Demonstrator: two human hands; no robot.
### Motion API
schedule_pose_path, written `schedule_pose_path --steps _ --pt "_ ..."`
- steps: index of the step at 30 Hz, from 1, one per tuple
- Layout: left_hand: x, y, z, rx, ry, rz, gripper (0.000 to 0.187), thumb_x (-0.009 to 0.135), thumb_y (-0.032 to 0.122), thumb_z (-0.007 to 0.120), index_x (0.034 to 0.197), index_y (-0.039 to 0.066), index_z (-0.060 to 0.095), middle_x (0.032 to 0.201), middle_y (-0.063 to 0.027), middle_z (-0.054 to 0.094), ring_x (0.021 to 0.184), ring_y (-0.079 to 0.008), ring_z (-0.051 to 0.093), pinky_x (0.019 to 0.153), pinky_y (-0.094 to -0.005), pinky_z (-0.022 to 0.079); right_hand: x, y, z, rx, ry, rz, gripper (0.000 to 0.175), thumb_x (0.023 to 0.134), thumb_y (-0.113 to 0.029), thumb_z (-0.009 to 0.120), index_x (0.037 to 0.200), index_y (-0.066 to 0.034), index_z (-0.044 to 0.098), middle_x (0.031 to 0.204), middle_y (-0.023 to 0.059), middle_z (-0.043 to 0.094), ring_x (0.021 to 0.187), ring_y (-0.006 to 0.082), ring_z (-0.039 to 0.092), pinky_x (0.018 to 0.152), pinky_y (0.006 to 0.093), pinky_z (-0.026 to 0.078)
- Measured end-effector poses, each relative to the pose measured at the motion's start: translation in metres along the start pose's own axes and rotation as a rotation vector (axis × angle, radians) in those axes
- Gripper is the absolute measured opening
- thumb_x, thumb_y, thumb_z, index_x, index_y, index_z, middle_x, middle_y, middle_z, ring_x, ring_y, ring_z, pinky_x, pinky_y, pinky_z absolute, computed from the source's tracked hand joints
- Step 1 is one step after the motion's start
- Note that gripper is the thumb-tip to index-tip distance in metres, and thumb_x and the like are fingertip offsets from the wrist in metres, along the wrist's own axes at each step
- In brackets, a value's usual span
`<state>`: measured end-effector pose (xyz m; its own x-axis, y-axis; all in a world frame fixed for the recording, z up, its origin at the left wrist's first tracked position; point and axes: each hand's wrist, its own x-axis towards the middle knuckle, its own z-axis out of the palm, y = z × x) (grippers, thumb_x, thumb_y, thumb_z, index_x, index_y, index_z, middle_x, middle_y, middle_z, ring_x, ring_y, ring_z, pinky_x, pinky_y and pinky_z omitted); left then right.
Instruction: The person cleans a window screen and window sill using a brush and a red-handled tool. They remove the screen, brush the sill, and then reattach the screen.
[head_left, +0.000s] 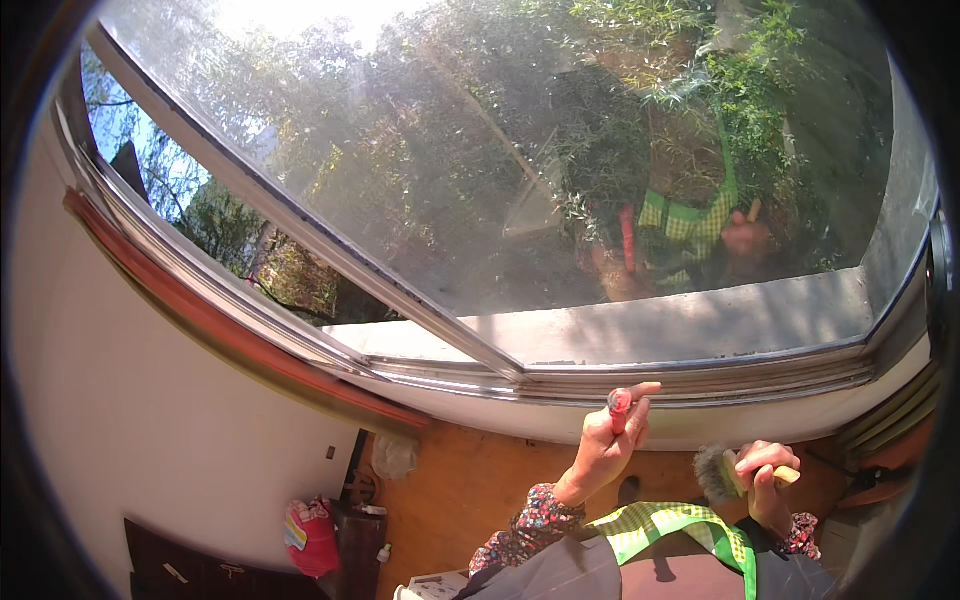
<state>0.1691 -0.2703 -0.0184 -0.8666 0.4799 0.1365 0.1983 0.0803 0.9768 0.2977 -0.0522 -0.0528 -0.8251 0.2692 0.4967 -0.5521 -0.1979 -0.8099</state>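
My left hand (606, 444) is closed around a red-handled tool (619, 409), seen nearly end-on, so its working end is hidden. The index finger of that hand stretches towards the window track (697, 386). In my right hand (766, 465) is a brush with a pale wooden handle (785, 475) and grey bristles (712, 474). Both hands are raised in front of my green checked apron (660, 517), just inside the window. The large glass pane (465, 172) mirrors the apron, the red tool and a hand.
A sliding window frame (315, 217) crosses at left, beside an open-looking gap. An orange curtain (225, 322) hangs by the left wall; another curtain (892, 420) is at right. A pink bag (311, 536) sits by a dark cabinet (360, 551) on the lower left.
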Motion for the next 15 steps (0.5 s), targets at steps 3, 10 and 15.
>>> schedule_pose_path --steps 3,10,15 --pt "-0.029 -0.013 -0.050 -0.046 0.290 0.018 0.022 0.107 0.014 0.051 0.119 0.001 0.065 0.063 0.0046 0.048 0.057 -0.0041 0.044 0.051 -0.0204 0.034 0.015 0.016 0.035 0.036 -0.111 -0.031 0.041 0.103 -0.040 0.058 0.086 -0.0029 0.060 0.059 0.0006 0.047 0.047 0.0085 0.038 0.046 0.0270 0.031" --pt "-0.086 -0.057 -0.182 -0.205 0.539 -0.098 0.026 0.106 0.021 0.052 0.104 -0.001 0.067 0.061 0.0033 0.047 0.052 -0.0038 0.039 0.047 -0.0208 0.027 0.034 0.086 0.163 0.055 -0.245 -0.065 0.041 0.102 -0.036 0.060 0.086 0.0009 0.065 0.056 0.0035 0.050 0.045 0.0117 0.042 0.045 0.0290 0.032" --pt "-0.115 -0.100 -0.287 -0.292 0.541 -0.236 0.022 0.104 0.018 0.056 0.105 0.000 0.068 0.065 0.0038 0.052 0.055 -0.0044 0.048 0.051 -0.0193 0.035 0.041 0.135 0.264 -0.200 -0.401 0.005 0.015 0.093 -0.019 0.069 0.092 -0.0043 0.073 0.072 0.0086 0.069 0.057 0.0256 0.062 0.055 0.0362 0.050"
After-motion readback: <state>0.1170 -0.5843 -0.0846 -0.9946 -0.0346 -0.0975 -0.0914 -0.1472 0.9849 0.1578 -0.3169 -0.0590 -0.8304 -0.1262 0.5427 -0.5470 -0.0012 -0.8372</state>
